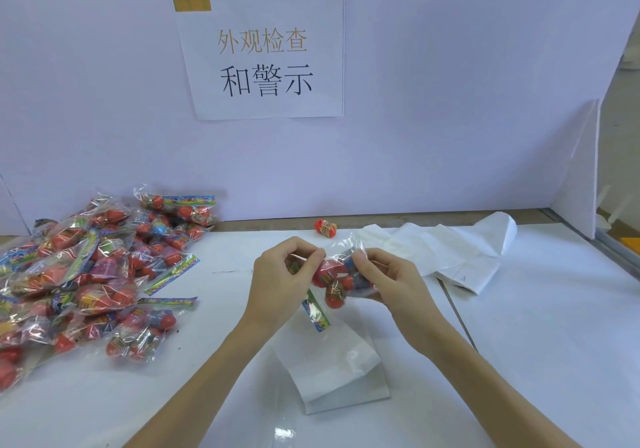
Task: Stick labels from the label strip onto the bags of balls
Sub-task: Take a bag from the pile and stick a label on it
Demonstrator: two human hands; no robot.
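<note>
I hold one clear bag of red balls (334, 279) above the middle of the white table (519, 343), between both hands. My left hand (282, 279) pinches its left end, fingers curled together. My right hand (388, 276) grips its right side, fingers curled round the plastic. The bag's colourful header card (316, 312) hangs down below my hands. A white label strip (332, 361) lies flat on the table under my wrists. More white strip (453, 250) trails folded at the back right. A pile of several bags of balls (90, 274) covers the table's left side.
A single loose red ball (326, 228) lies near the back wall. A paper sign with printed characters (263, 53) hangs on the white partition behind. A white side panel (581, 170) closes off the right edge.
</note>
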